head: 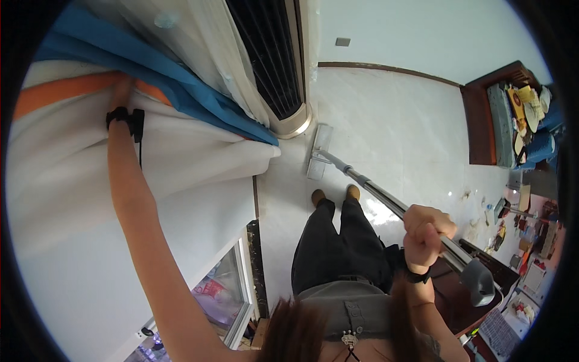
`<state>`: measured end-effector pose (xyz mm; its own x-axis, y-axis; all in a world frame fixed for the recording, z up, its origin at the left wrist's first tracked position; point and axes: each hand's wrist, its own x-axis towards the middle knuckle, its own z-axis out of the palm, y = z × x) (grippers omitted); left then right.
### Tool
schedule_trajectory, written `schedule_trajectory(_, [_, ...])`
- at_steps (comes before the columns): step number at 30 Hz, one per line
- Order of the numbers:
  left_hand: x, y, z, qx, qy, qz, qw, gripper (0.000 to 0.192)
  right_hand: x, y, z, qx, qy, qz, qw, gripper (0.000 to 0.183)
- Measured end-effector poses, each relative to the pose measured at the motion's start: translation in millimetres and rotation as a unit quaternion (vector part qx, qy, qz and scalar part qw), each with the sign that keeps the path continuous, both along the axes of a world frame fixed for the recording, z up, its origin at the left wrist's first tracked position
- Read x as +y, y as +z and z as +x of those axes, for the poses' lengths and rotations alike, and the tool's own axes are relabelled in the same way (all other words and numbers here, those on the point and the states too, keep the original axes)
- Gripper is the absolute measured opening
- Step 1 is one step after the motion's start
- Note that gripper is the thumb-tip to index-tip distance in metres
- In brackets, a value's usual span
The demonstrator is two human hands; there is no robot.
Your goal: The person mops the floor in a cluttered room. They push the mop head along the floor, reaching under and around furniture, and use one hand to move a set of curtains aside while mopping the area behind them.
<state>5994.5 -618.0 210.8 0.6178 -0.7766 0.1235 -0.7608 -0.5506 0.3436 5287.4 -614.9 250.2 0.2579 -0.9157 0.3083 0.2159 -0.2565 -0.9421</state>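
Observation:
My right hand (427,235) is wrapped around the metal pole (384,197) of a flat mop, below its grey end cap (479,283). The pole slopes away to the flat mop head (320,151), which lies on the pale tiled floor beyond my feet. My left arm is stretched out to the curtains, a black band and device on its wrist. The left hand (123,88) is blurred at the orange strip, between a white curtain (199,140) and a blue curtain (181,90). Its fingers are hidden, so its grip does not show.
A tall floor-standing appliance with black louvres (271,59) stands beside the mop head. A wooden seat (481,122) piled with items is at the right. A dark wooden table (457,289) lies by my right arm. An open window (221,289) is at lower left.

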Motion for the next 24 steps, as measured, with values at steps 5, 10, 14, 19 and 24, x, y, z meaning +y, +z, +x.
schedule_trajectory(5, [-3, 2, 5, -0.031, 0.006, 0.037, 0.999, 0.055, 32, -14, 12, -0.025, 0.007, 0.001, 1.0, 0.039])
schedule_trajectory(10, [-6, -6, -15, -0.069, 0.05, 0.132, 0.987, 0.059, 69, -23, 2, -0.047, 0.112, -0.038, 0.992, 0.023])
schedule_trajectory(14, [45, 5, -30, -0.137, 0.141, 0.294, 0.935, 0.062, 116, -66, 9, -0.08, 0.127, -0.036, 0.988, 0.021])
schedule_trajectory(19, [56, -3, -82, -0.149, 0.163, 0.412, 0.884, 0.066, 163, -66, -9, -0.044, 0.061, -0.083, 0.994, 0.023])
schedule_trajectory(24, [66, 3, -163, -0.101, 0.155, 0.412, 0.892, 0.093, 216, -79, -30, -0.062, 0.014, -0.078, 0.995, 0.026])
